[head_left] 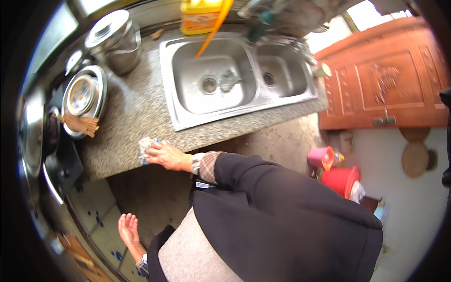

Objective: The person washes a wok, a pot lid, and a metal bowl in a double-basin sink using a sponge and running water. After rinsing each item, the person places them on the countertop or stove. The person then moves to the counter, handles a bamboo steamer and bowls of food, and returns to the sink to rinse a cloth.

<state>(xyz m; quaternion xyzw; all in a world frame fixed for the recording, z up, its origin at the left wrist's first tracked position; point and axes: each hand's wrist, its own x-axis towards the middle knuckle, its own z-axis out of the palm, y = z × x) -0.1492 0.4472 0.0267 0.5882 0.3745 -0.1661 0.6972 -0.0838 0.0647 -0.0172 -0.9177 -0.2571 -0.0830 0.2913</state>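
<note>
My right hand (165, 156) presses a crumpled white and blue cloth (147, 146) onto the granite counter (124, 131), close to its front edge. The fingers are closed over the cloth and hide part of it. Lower down, off the counter, my left hand (128, 229) hangs free with its fingers loosely stretched out and nothing in it. Beyond the right hand lies a steel double-bowl sink (174, 123). Another crumpled greyish cloth (229, 81) is in its larger bowl, beside the drain.
Left on the counter, stacked bowls (102, 79) and wooden chopsticks (84, 124) stand near a steel lidded pot (123, 51) and a black stove (70, 160). Behind the sink is a yellow jug (199, 18). A reddish-brown door (347, 84) and a red bucket (339, 181) are at right.
</note>
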